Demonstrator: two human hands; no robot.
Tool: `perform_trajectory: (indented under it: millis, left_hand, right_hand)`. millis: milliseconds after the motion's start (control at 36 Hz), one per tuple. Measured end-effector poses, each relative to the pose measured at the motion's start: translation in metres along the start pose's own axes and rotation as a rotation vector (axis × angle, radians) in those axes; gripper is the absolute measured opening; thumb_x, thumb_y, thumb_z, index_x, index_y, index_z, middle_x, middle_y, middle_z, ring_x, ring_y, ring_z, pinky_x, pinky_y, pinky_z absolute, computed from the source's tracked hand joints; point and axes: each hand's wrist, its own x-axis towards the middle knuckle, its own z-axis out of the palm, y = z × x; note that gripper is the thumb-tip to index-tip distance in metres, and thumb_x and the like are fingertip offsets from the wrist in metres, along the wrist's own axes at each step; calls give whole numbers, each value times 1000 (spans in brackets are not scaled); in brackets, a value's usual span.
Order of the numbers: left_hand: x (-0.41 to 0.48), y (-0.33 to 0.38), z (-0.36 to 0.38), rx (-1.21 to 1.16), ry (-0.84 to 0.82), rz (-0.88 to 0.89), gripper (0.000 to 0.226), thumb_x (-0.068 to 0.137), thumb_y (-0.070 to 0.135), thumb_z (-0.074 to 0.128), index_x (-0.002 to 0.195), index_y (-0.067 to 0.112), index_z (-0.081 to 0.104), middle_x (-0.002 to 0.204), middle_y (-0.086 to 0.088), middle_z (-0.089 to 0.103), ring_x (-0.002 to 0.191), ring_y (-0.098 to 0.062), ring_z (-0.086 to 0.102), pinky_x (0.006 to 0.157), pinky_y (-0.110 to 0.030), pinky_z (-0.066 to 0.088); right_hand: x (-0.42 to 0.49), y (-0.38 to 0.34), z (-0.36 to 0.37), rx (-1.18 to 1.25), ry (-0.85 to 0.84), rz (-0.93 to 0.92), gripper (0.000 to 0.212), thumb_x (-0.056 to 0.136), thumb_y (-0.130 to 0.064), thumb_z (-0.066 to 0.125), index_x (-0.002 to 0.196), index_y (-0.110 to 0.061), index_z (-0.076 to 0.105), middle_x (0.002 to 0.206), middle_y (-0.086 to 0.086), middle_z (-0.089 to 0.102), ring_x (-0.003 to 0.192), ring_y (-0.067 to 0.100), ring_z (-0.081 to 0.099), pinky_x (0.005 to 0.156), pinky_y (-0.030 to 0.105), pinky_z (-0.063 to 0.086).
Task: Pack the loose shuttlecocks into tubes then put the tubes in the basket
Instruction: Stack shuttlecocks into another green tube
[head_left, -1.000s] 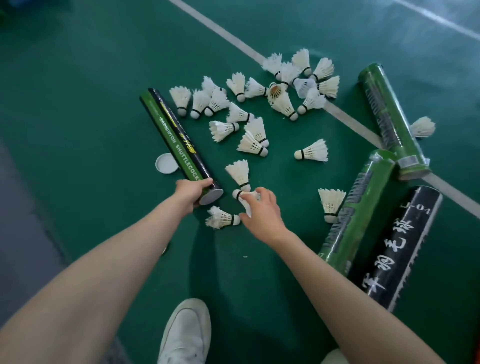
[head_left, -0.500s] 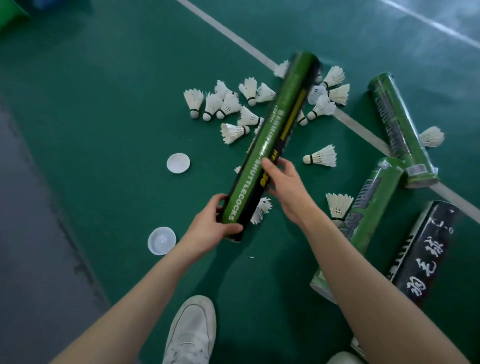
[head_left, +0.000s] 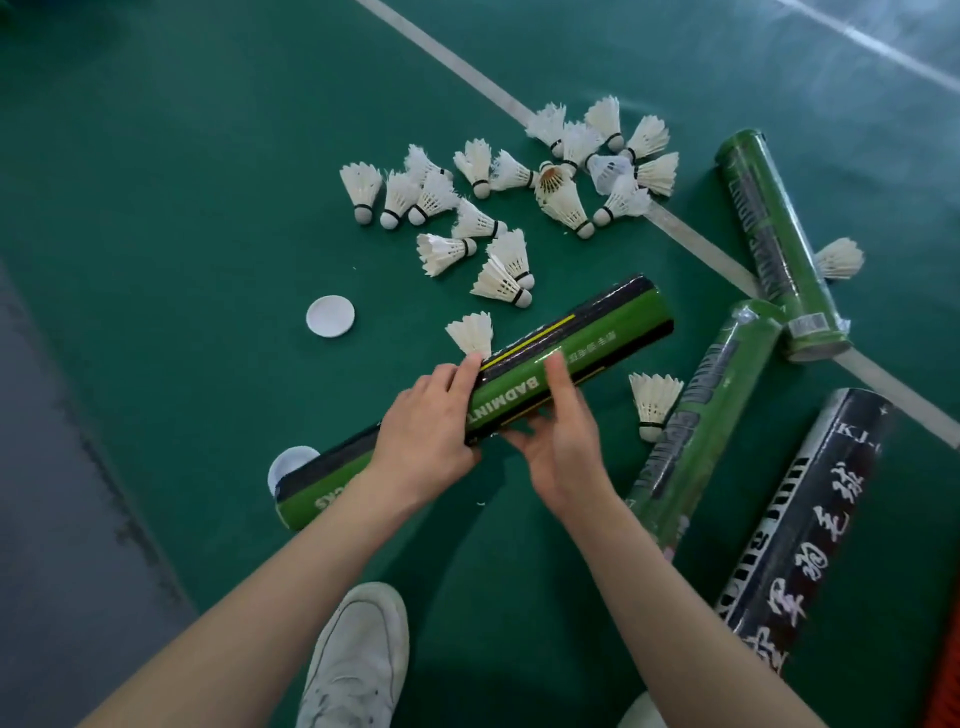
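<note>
The green-and-black tube (head_left: 587, 338) is held off the floor near the middle of the view, slanted with one end toward 8 o'clock and the other toward 2 o'clock. The left hand (head_left: 426, 431) is wrapped over its middle from the near side, fingers curled across the top. The right hand (head_left: 561, 441) clasps it just beside the left, thumb on top and fingers underneath. The two hands almost touch.

One shuttlecock (head_left: 470, 332) peeks out just behind the tube at 11 o'clock from the hands. The loose shuttlecocks (head_left: 467, 208) are scattered on the green floor (head_left: 156, 182) at 12 to 1 o'clock, some lying on the white line (head_left: 457, 57). Another single shuttlecock (head_left: 653, 400) lies at 3 o'clock, close to a green tube (head_left: 696, 415) lying on the floor. Past that, at 2 o'clock, lies a second green tube (head_left: 774, 244) with one more shuttlecock (head_left: 839, 257) behind it. A black tube (head_left: 800, 525) lies at 4 o'clock.

A white cap (head_left: 330, 315) sits on the floor at 10 o'clock. A second cap (head_left: 291, 462) is partly hidden by the held tube's 8 o'clock end. A white shoe (head_left: 358, 654) is at 6 o'clock.
</note>
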Motion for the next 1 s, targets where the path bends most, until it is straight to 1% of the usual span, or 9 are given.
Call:
perform_trajectory:
  millis: [111, 194, 361, 444, 500, 556, 611, 778, 1000]
  left_hand:
    - [-15, -24, -2, 169, -32, -56, 87, 74, 23, 66, 145, 25, 15, 128, 2, 42, 117, -22, 43, 98, -33, 33]
    - [-31, -36, -2, 213, -77, -92, 87, 73, 24, 66, 143, 27, 14, 125, 3, 41, 116, -21, 43, 97, -34, 32]
    - [-44, -39, -9, 120, -125, -116, 85, 76, 48, 65, 143, 28, 16, 122, 0, 43, 112, -24, 47, 95, -38, 38]
    - [-44, -38, -11, 128, -107, -96, 84, 77, 47, 63, 145, 30, 17, 123, -2, 42, 109, -26, 48, 93, -36, 39]
    - [-45, -43, -11, 140, -114, -130, 86, 77, 42, 66, 146, 31, 15, 123, -4, 40, 109, -27, 47, 95, -35, 37]
    - [-48, -51, -10, 170, -75, -168, 87, 75, 39, 67, 146, 32, 17, 121, -4, 38, 109, -26, 44, 98, -35, 33]
    - [-51, -62, -10, 240, -27, -205, 85, 75, 36, 67, 145, 33, 19, 119, -4, 38, 109, -26, 41, 98, -36, 29]
    - [-61, -89, -2, 250, -59, -359, 85, 77, 36, 69, 145, 32, 18, 128, -8, 38, 114, -30, 39, 100, -40, 29]
    - [-80, -102, 7, 183, -42, -427, 86, 78, 36, 68, 146, 31, 16, 134, -6, 39, 117, -30, 37, 102, -41, 26]
  right_hand:
    - [10, -27, -21, -13, 122, -96, 60, 86, -37, 64, 137, -14, 41, 112, 7, 64, 105, 27, 61, 92, 51, 52]
    - [15, -37, -34, -139, 129, -125, 69, 89, -25, 67, 144, -27, 25, 121, 12, 58, 99, 22, 62, 90, 54, 52]
    - [2, -12, -14, -314, 38, -69, 51, 91, -24, 64, 134, -25, 37, 115, 4, 59, 93, 15, 63, 90, 51, 54]
    - [-7, 13, 3, -510, -29, -99, 51, 86, -45, 64, 130, -31, 41, 120, -3, 56, 107, 15, 60, 97, 50, 50]
    - [-7, 19, 7, -706, -84, -176, 55, 83, -54, 61, 130, -31, 45, 123, -7, 56, 108, 10, 57, 98, 34, 48]
    - [-4, 18, 5, -874, -141, -238, 47, 94, -45, 54, 135, -24, 46, 126, -6, 56, 105, 3, 55, 88, 10, 42]
    - [1, 18, -1, -1025, -174, -306, 43, 100, -40, 45, 138, -20, 47, 129, -5, 54, 111, 1, 51, 88, 4, 36]
    - [24, 30, -23, -1606, -185, -538, 47, 96, -24, 55, 140, -15, 44, 139, 8, 42, 135, 25, 27, 112, 35, 26]
    - [28, 59, -1, -2110, -331, -592, 70, 90, -44, 59, 148, -25, 25, 158, 12, 6, 146, 33, -14, 117, 54, -8]
